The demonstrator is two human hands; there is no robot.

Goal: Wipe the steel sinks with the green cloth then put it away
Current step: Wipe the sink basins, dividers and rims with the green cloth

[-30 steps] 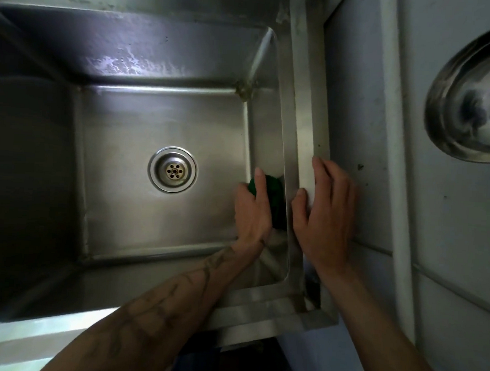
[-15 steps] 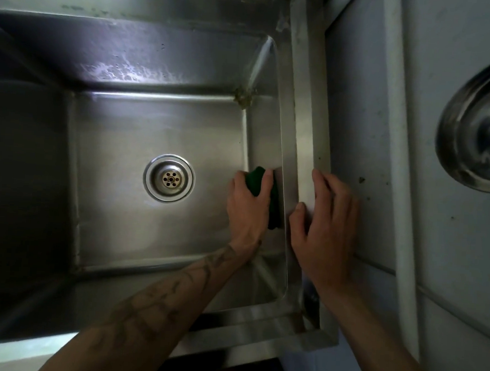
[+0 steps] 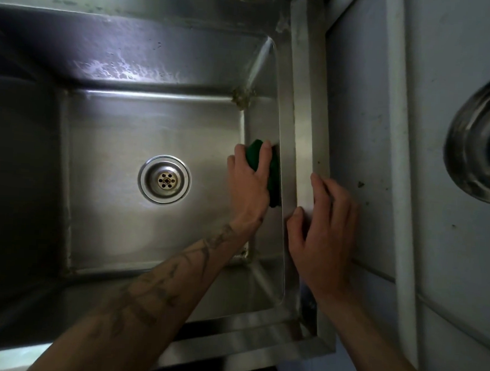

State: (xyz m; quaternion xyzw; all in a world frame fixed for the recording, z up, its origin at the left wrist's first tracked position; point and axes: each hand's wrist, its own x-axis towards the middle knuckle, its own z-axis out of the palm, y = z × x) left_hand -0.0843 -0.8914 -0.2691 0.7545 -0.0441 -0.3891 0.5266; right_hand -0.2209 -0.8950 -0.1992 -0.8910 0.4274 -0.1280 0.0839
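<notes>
The deep square stainless steel sink [image 3: 150, 208] fills most of my view, its pale grey surround [image 3: 356, 134] running along its right side, and the wall I am working is the sink's right-hand one, just under the flat steel rim [image 3: 304, 160]. My right hand [image 3: 324, 233] rests flat on that rim, its fingers [image 3: 319, 187] spread and holding nothing, which I judge is a good brace for leaning in. My left hand [image 3: 249, 182] has its fingers [image 3: 265, 155] curled over the folded dark green cloth [image 3: 273, 172], clamped on it and pressing it against the right wall, above the floor of the basin. To do this stroke well I should keep the cloth flat to the steel with even pressure and run it along the wall's whole length, overlapping passes. The brownish grime in the far right corner [image 3: 241, 99] looks stubborn and probably needs a firmer rub. The round steel drain [image 3: 164, 179], well left of the cloth, can wait.
</notes>
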